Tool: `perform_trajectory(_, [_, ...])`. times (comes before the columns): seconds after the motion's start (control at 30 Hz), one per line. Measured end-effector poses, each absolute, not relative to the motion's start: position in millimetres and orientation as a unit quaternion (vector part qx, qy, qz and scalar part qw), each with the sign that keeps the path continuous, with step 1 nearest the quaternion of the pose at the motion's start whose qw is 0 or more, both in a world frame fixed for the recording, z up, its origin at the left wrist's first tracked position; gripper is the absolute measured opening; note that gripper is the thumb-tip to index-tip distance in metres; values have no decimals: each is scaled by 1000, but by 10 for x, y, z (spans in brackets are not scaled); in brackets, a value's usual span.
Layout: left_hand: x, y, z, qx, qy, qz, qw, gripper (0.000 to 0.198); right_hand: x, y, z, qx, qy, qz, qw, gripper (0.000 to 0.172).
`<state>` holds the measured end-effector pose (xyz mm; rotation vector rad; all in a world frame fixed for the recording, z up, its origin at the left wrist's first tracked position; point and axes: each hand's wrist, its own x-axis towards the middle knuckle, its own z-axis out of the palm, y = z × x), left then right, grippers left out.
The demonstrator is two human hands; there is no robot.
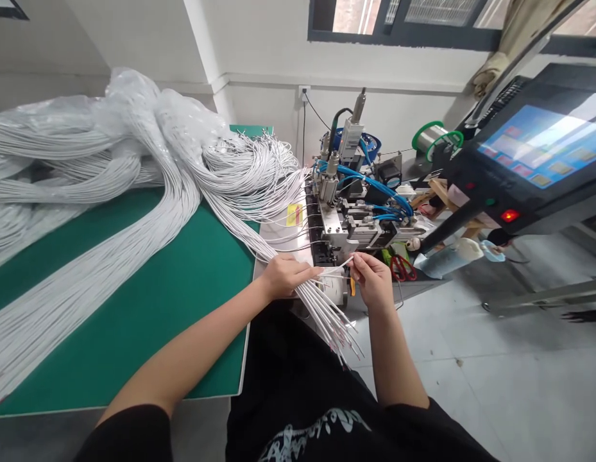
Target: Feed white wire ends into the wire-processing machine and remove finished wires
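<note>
My left hand (289, 276) is closed around a bundle of white cables (321, 308), whose cut ends fan out over my lap. Between the thumb and fingertips of my right hand (372, 277) is the end of a single white cable (346, 262), pulled a little apart from the bundle. Both hands are just in front of a bench machine (333, 221) with metal cylinders and blue air hoses. Along the machine's left side, several white cables (290, 242) lie with their ends at a black toothed strip (317, 228).
A green-topped table (192, 308) on the left bears large piles of white cable (134, 237), partly in clear plastic. At right stand a touchscreen panel (543, 147), a wire spool (435, 138) and red-handled scissors (403, 268). A yellow label (294, 215) is beside the machine.
</note>
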<state>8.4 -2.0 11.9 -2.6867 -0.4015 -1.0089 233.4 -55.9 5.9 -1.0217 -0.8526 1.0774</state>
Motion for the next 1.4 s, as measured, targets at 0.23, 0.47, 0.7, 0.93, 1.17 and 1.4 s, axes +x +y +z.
perform_trajectory(0.23, [103,-27,98,-921,-173,-321,136,30,2432,-511,77,-465,-394,517,601,23])
perform_trajectory(0.47, [111,-28,30,-903,-204,-348,148,35,2536,-392,42,-578,-591,303,474,19])
perform_trajectory(0.7, [128,-33,-22,-899,-269,-312,148,33,2535,-257,-36,-585,-672,224,395,24])
perform_trajectory(0.93, [163,-27,0,-904,-288,-286,135,30,2546,-154,-161,-542,-632,341,436,28])
perform_trajectory(1.17, [198,-16,-40,-897,-304,-298,121,29,2456,-129,-333,-542,-491,474,491,35])
perform_trajectory(1.4, [180,5,-54,-895,-304,-304,120,29,2445,-207,-435,-570,-476,442,503,43])
